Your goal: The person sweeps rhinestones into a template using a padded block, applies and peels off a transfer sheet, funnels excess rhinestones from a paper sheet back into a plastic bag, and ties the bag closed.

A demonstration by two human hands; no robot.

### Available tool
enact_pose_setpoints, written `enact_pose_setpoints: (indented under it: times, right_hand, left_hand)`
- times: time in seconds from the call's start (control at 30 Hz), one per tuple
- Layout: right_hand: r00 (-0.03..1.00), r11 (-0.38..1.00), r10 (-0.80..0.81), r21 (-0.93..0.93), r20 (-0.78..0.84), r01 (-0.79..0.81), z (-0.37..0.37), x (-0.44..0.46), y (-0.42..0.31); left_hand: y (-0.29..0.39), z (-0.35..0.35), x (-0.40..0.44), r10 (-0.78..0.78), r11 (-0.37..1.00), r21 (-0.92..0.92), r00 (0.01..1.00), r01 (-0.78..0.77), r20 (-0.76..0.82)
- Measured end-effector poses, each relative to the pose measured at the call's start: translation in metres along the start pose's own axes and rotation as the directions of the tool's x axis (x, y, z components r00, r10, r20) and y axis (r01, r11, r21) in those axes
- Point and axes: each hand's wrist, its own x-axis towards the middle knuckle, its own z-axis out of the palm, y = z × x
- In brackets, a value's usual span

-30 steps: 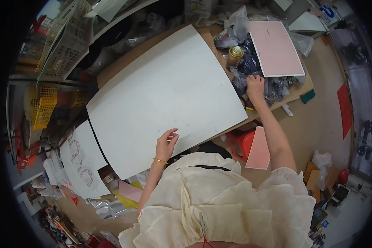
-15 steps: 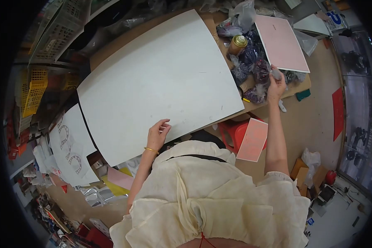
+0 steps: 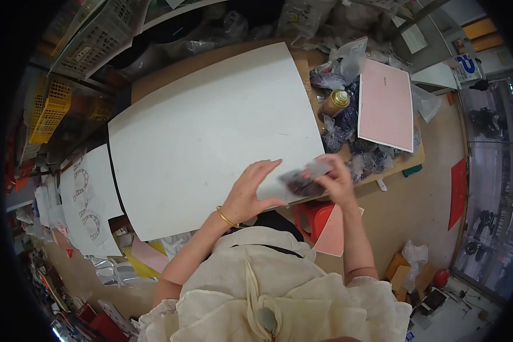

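Note:
A small clear plastic bag with dark contents hangs from my right hand, its fingers pinched on the gathered top. It is slightly blurred and hovers over the right front part of a large white board. Just left of the bag, my left hand is held over the board's front edge. Its thumb and fingers are spread apart, with nothing between them. A gold bangle circles the left wrist.
More filled bags crowd the table's right end, with a gold spray can and a pink sheet among them. A red stool stands below the table edge, a pink card upon it. Yellow baskets are at left.
My right hand has lifted a bag from the pile at the right and carried it left over the board. My left hand has moved right towards it, its fingers opening wider.

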Motion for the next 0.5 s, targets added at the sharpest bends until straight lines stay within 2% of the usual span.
enact_pose_setpoints:
  times: [0.07, 0.13, 0.2, 0.23, 0.3, 0.37, 0.4, 0.47, 0.5]
  right_hand:
    - [0.987, 0.987, 0.064, 0.140, 0.148, -0.085, 0.033, 0.004, 0.001]
    - [0.986, 0.991, 0.080, 0.098, 0.144, -0.095, 0.061, 0.014, 0.001]
    - [1.000, 0.993, 0.026, 0.116, -0.010, -0.024, 0.086, 0.034, 0.029]
    - [0.987, 0.962, -0.160, -0.225, -0.004, 0.155, 0.089, 0.047, 0.045]
    - [0.996, 0.992, 0.003, -0.122, -0.084, -0.014, 0.102, 0.067, 0.072]
    - [0.985, 0.973, 0.164, 0.170, -0.056, -0.153, 0.116, 0.074, 0.087]
    - [0.984, 0.969, 0.173, 0.184, -0.038, -0.163, 0.123, 0.076, 0.091]
    - [0.984, 0.980, 0.168, 0.100, 0.058, -0.173, 0.131, 0.071, 0.100]
    - [0.987, 0.988, 0.148, 0.046, 0.058, -0.151, 0.130, 0.075, 0.112]
  left_hand:
    - [-0.003, -0.001, 0.002, -0.216, 0.966, -0.093, 0.950, 0.241, 0.227]
    - [-0.003, 0.000, -0.005, -0.390, 0.859, -0.129, 0.798, 0.495, 0.460]
    - [-0.026, 0.009, -0.019, -0.487, 0.785, -0.287, 0.833, 0.549, 0.261]
    - [-0.036, 0.008, -0.021, -0.539, 0.730, -0.348, 0.809, 0.588, 0.235]
    - [-0.059, 0.007, -0.032, -0.697, 0.599, -0.382, 0.693, 0.704, 0.184]
    - [-0.088, 0.017, -0.049, -0.738, 0.593, -0.439, 0.674, 0.675, 0.040]
    - [-0.098, 0.014, -0.051, -0.749, 0.590, -0.427, 0.662, 0.686, 0.027]
    - [-0.110, 0.011, -0.060, -0.732, 0.644, -0.240, 0.676, 0.727, 0.082]
    - [-0.114, 0.006, -0.060, -0.680, 0.694, -0.201, 0.721, 0.692, 0.132]
